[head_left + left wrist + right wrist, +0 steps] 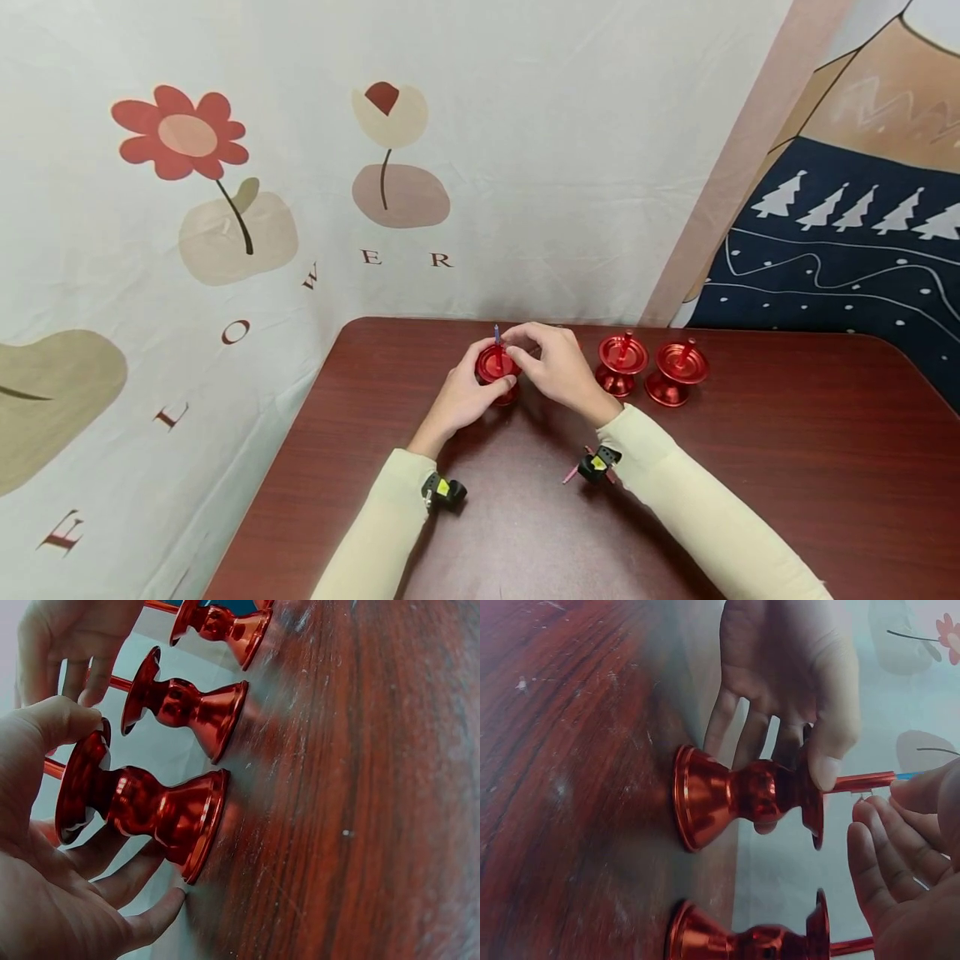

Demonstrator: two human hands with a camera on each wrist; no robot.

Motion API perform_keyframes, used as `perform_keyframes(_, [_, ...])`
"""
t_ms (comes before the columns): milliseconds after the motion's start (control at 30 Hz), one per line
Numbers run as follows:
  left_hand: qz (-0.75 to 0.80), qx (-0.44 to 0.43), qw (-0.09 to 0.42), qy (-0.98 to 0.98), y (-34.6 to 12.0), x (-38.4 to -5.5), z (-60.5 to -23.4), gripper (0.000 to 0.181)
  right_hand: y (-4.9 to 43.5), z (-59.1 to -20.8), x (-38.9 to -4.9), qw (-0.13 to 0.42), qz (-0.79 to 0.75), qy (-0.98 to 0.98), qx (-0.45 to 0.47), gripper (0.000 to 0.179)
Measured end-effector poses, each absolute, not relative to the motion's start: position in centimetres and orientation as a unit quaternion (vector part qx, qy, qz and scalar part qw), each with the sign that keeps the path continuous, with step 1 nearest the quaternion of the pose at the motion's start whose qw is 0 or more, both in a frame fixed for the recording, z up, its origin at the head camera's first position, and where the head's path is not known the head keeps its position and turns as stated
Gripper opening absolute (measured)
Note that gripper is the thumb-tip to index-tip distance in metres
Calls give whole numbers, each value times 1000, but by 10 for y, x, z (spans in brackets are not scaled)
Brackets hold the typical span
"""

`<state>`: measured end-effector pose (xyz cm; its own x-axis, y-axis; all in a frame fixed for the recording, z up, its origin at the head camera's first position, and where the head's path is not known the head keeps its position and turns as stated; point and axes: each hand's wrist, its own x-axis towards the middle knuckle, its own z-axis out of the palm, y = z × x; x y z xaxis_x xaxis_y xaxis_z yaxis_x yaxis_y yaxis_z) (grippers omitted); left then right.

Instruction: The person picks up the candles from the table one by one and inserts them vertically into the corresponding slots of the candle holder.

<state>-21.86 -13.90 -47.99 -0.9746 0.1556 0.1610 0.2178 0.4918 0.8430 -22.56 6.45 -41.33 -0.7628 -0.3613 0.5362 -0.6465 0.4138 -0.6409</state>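
A shiny red metal candle holder (498,364), with a flared base, a dished top and a thin upright tube, stands on the table. My left hand (467,390) grips it by the dish, thumb on the near rim, as the right wrist view shows, with the other fingers behind the stem. A thin blue candle (906,776) rises from the top of the tube. At that spot my right hand (551,362) pinches the candle between thumb and fingertips, its other fingers loosely bent.
Two more red candle holders (622,357) (678,367) stand to the right, each with a bare red tube. Another is mostly hidden behind my right hand. A thin pink stick (572,475) lies under my right wrist. A printed cloth (525,208) hangs behind the table's back edge (787,332).
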Motion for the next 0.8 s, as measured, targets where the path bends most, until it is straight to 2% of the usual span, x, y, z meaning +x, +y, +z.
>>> perform_keyframes(133, [-486, -119, 46, -865, -142, -229, -492, 73, 78, -412, -219, 145, 438, -836, 298, 17])
perform_keyframes(433, [-506, -72, 8, -860, -140, -206, -455, 74, 116, -413, -200, 112, 412, -850, 309, 14])
perform_keyframes(533, [-505, -62, 2, -861, -140, -205, -453, 74, 130, -415, -193, 90, 401, -860, 303, 13])
perform_keyframes(667, [-504, -82, 22, -860, -147, -219, -472, 76, 150, -418, -186, 66, 391, -871, 289, 14])
perform_keyframes(800, [-507, -91, 37, -856, -146, -212, -462, 76, 167, -421, -181, 52, 389, -879, 269, 15])
